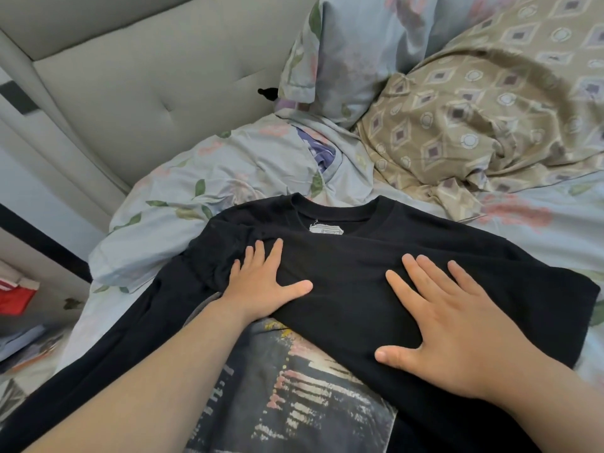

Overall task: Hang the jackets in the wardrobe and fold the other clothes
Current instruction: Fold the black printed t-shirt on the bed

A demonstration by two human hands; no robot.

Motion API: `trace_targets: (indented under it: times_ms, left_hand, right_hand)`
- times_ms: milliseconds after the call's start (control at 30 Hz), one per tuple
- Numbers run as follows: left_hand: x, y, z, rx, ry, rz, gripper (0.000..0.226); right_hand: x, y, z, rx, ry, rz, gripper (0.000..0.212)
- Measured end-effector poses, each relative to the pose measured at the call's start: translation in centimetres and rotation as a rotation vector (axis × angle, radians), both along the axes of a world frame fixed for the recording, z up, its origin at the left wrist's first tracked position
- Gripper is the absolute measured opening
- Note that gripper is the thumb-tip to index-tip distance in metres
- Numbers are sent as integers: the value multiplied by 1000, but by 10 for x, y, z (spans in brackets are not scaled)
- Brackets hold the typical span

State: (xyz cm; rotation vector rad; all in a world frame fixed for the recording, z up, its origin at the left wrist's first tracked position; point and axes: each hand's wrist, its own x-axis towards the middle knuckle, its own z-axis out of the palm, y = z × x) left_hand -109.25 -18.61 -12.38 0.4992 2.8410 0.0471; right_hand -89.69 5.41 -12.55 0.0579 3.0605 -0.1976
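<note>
Both open hands, left hand [264,282] and right hand [447,325], are pressing flat on the black cotton T-shirt [359,266], its collar lying beyond the fingertips.

— What is seen in the upper left of the frame?
— A grey padded headboard [137,93] is set there, and a small black object [268,93] is lodged at its right edge.
— And to the right?
— A blue floral pillow [353,44] is propped at the top centre, with a beige diamond-patterned pillow [490,103] leaned beside it. A floral bedsheet [539,230] is spread beneath. Stacked fabrics [16,299], one red, are kept at the lower left edge.
</note>
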Motion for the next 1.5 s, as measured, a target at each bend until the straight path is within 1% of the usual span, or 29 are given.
trace_targets:
  times_ms: [100, 133, 167, 233, 333, 400, 533, 633, 700, 767, 800, 833, 900, 933, 967, 1000, 1033, 1067, 1100, 1133, 1167, 1200, 1233, 1267, 1300, 1333, 1367, 1433, 1500]
  left_hand:
    - [24, -4, 1, 53, 189, -53, 107]
    - [36, -6, -2, 87, 202, -67, 103]
    - [51, -6, -7, 111, 177, -71, 102]
    - [76, -4, -16, 102, 128, -61, 105]
    - [89, 3, -27, 98, 201, -32, 101]
    - [88, 4, -28, 108, 216, -26, 100]
    - [83, 4, -29, 107, 160, -33, 103]
    - [78, 6, -28, 114, 60, -49, 108]
    - [72, 3, -20, 140, -46, -63, 110]
    - [67, -3, -2, 195, -182, -72, 106]
    - [67, -6, 6, 244, -249, -73, 100]
    - [68, -15, 16, 336, -328, -50, 92]
    - [80, -40, 32, 588, -492, 51, 81]
    - [89, -56, 38, 686, -522, 111, 78]
    - [97, -75, 44, 738, -495, 156, 77]
    - [105, -103, 49, 751, -407, 193, 76]
    - [112, -132, 55, 730, -277, 230, 74]
    - [117, -167, 61, 677, -124, 269, 70]
    - [121, -202, 66, 588, 23, 318, 66]
    - [123, -235, 69, 494, 135, 397, 61]
    - [126, -270, 69, 424, 182, 508, 55]
    - [129, -300, 67, 418, 134, 625, 47]
    - [134, -325, 65, 491, 7, 722, 37]
    - [138, -341, 62, 603, -149, 776, 30]
    - [141, -352, 57, 706, -266, 795, 25]
    - [143, -360, 53, 775, -329, 807, 22]
    - [144, -365, 49, 825, -347, 817, 19]
    - [143, -371, 42, 852, -320, 827, 14]
    - [138, -376, 39, 887, -321, 876, 15]
  right_hand:
    - [0, 0, 0, 6, 10, -4, 114]
    - [0, 0, 0, 4, 12, -3, 116]
    - [1, 0, 0, 1, 14, -7, 118]
    - [1, 0, 1, 2, 21, -13, 118]
    - [1, -2, -1, 11, 22, -7, 116]
    - [0, -3, -2, 37, 7, 9, 114]
    - [-1, -4, -3, 76, 0, 0, 105]
    - [-2, -5, -1, 122, -50, -15, 101]
    - [-4, -8, 6, 145, -94, -25, 102]
    - [-3, -10, 14, 178, -151, -33, 103]
    - [-4, -10, 16, 187, -172, -45, 103]
    - [-5, -13, 21, 198, -184, -48, 102]
    - [-4, -20, 26, 223, -215, -62, 102]
    - [-2, -23, 29, 228, -228, -86, 101]
    - [-2, -27, 31, 229, -222, -116, 98]
    - [-2, -37, 33, 236, -196, -140, 93]
    - [-2, -51, 35, 236, -142, -150, 86]
    - [-2, -73, 36, 204, -65, -139, 78]
    - [-2, -99, 36, 127, 19, -114, 72]
    - [-2, -127, 35, 15, 89, -81, 65]
    - [-3, -159, 36, -116, 127, -31, 58]
    - [-5, -193, 38, -243, 123, 32, 51]
    - [-7, -228, 40, -350, 79, 95, 47]
    - [-11, -261, 43, -440, 13, 146, 44]
    - [-16, -292, 46, -515, -33, 180, 45]
    - [-21, -322, 47, -567, -56, 199, 47]
    - [-26, -349, 48, -609, -65, 201, 50]
    - [-30, -389, 46, -685, -86, 161, 56]
    - [-24, -410, 35, -685, -146, 112, 63]
